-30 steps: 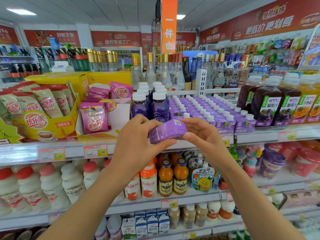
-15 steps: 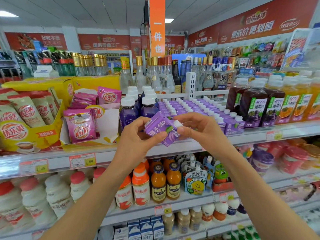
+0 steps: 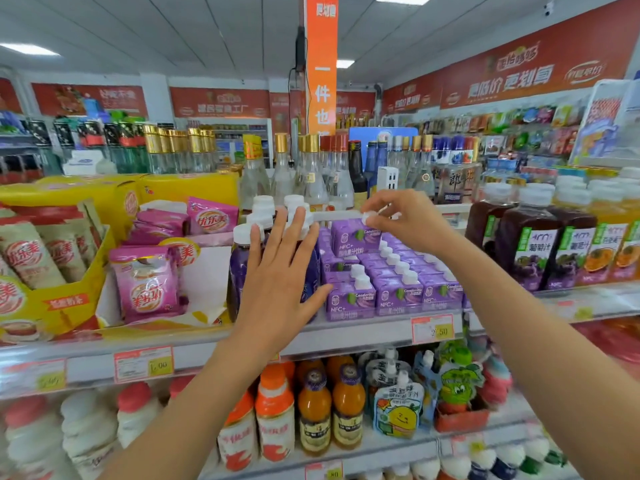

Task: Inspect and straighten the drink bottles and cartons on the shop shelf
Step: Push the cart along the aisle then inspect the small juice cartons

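**A:** Your left hand (image 3: 280, 271) was held up flat in front of the tall purple plastic bottles with white caps (image 3: 239, 268). The fingers were straight and fanned apart, with the tips at cap height. Your thumb angled out toward the front row of small purple juice cartons (image 3: 398, 294).

**B:** (I could not tell whether your palm pressed the bottles or only covered them.) Your right arm extended in from the lower right, wrist bent downward. Your right hand (image 3: 407, 218) pinched a single purple juice carton (image 3: 356, 237) by its white screw cap (image 3: 369, 216), between thumb and fingertips.

**A:** That carton was upright with its label facing you. It was raised above the back rows, just right of the bottles, over the white metal shelf (image 3: 346, 336).

**B:** Its base was hidden, so I could not tell whether it rested on the cartons below.
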